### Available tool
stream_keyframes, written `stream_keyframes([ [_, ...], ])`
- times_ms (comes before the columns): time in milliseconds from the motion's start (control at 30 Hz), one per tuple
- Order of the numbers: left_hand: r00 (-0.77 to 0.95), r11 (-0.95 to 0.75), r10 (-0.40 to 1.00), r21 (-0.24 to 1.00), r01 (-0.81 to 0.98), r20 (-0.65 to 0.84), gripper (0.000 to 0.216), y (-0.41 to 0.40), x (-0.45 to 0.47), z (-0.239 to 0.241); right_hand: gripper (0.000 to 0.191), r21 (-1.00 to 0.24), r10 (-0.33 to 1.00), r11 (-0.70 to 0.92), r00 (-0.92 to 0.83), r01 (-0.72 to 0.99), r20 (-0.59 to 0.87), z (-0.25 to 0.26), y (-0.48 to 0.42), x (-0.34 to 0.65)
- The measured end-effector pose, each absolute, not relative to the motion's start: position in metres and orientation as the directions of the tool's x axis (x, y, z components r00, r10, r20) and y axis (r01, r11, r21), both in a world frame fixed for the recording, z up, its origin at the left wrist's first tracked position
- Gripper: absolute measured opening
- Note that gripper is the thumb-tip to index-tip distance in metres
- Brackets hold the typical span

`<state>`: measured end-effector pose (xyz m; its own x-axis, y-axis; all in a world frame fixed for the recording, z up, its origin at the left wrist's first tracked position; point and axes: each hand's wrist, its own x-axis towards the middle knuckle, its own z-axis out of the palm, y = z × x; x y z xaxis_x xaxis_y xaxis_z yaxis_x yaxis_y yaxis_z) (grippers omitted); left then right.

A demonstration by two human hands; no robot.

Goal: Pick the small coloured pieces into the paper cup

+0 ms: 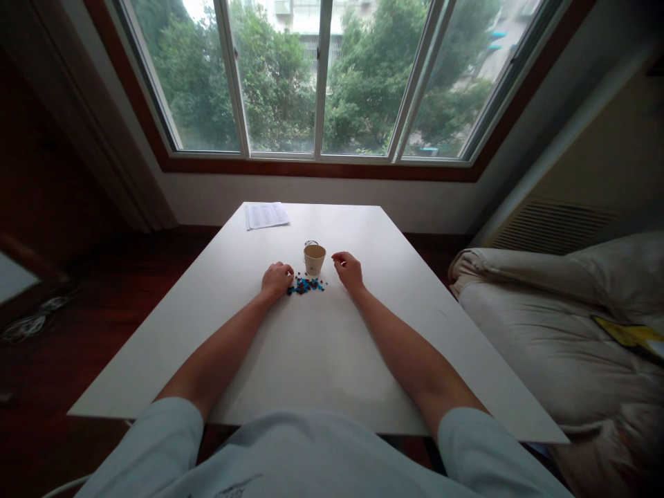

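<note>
A small beige paper cup stands upright in the middle of the white table. Just in front of it lies a loose pile of small blue and dark brown pieces, too tiny to name. At the left edge of the pile rests my left hand, its fingers bent together beside the nearest pieces. To the right of the cup and apart from it is my right hand, with thumb and fingers closed in a pinch. Whatever either hand holds, if anything, is too small to make out.
Printed sheets of paper lie at the table's far left corner. A thin dark loop shows behind the cup. The white table reaches towards the window, and a cushioned sofa stands to its right.
</note>
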<state>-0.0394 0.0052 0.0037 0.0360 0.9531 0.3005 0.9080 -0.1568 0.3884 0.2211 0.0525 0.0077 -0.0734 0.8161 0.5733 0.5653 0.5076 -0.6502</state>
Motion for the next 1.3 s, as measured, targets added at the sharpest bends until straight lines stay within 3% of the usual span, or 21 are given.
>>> stream_keyframes([
  [200,0.050,-0.168,0.949,0.363,0.917,0.311,0.016,0.005,-0.039,0.003,0.032,-0.602,0.768,0.548,-0.064,0.580,0.637,0.019,0.041,0.215],
  [400,0.000,-0.140,0.946,0.409,0.902,0.325,0.015,0.005,-0.037,0.005,0.036,-0.420,0.680,0.645,-0.227,0.639,0.697,0.026,0.027,0.212],
  [867,-0.051,-0.122,0.945,0.490,0.863,0.325,0.014,0.000,-0.033,0.012,0.048,-0.246,0.600,0.734,-0.434,0.633,0.672,0.039,0.018,0.205],
  [1100,0.026,-0.249,0.922,0.542,0.802,0.385,0.017,-0.001,-0.030,0.012,0.038,-0.350,0.680,0.634,-0.281,0.690,0.677,0.031,0.030,0.224],
  [1300,-0.029,-0.268,0.886,0.563,0.781,0.463,0.022,-0.001,-0.029,0.015,0.031,-0.417,0.761,0.605,-0.337,0.679,0.554,0.011,0.044,0.229],
])
